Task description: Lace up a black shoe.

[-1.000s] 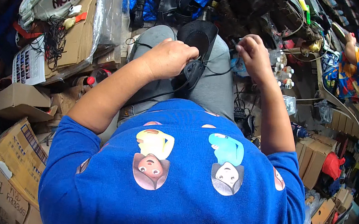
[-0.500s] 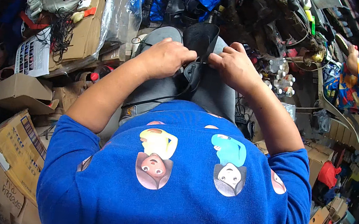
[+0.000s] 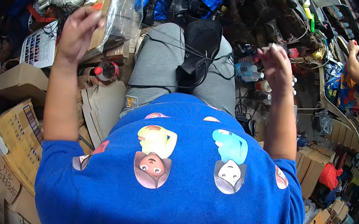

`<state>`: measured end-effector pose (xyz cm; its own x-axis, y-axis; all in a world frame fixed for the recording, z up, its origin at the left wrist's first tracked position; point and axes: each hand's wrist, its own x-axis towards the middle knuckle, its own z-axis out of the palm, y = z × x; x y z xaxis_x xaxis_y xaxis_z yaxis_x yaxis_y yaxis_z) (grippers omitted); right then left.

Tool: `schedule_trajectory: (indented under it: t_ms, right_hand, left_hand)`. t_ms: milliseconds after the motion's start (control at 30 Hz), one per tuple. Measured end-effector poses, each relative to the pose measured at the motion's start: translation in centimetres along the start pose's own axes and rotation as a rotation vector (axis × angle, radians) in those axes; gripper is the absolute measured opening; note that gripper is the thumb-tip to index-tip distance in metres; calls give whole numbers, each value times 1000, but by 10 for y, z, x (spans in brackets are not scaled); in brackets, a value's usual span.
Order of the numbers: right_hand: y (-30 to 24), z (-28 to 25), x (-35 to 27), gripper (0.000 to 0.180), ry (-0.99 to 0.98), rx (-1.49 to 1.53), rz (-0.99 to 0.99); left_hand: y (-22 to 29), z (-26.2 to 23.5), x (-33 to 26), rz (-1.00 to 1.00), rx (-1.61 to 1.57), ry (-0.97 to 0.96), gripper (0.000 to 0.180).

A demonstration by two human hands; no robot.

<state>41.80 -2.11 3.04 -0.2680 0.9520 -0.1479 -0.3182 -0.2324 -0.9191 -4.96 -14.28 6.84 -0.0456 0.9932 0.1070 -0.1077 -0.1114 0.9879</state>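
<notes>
Away from the black shoe [image 3: 201,46], left fingers [image 3: 86,21] and right fingers [image 3: 276,59] curl half-closed.

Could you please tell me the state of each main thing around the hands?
Black shoe: resting on grey fabric trousers, neither hand on it.
Thin black cord: draped across the trousers.
Left hand: raised, fingers bent, grip unclear.
Right hand: raised, blurred, grip unclear.
Clear plastic bottle with red cap: capped.

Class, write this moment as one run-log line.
Left hand: raised, grip unclear | right hand: raised, grip unclear | black shoe upper: on lap | black cord: across gray trousers
</notes>
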Motion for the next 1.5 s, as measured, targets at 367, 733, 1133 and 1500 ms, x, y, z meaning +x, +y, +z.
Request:
schedule_trajectory:
  t_ms: [367, 733, 1133, 1500]
  right_hand:
    - [18, -19, -38, 28, -553, -863, 157]
    - [-43, -299, -145, 46, 266, -1854, 720]
    - [58, 23, -48, 18, -163, -786, 83]
    - [76, -2, -44, 20, -160, -483, 303]
  left_hand:
    - [35, 17, 10, 201, 1319, -580, 17]
    - [115, -149, -14, -243, 1811, 601, 36]
    - [-73, 117, 19, -265, 762, -528, 32]
    - [-89, 94, 22, 263, 1008, -261, 42]
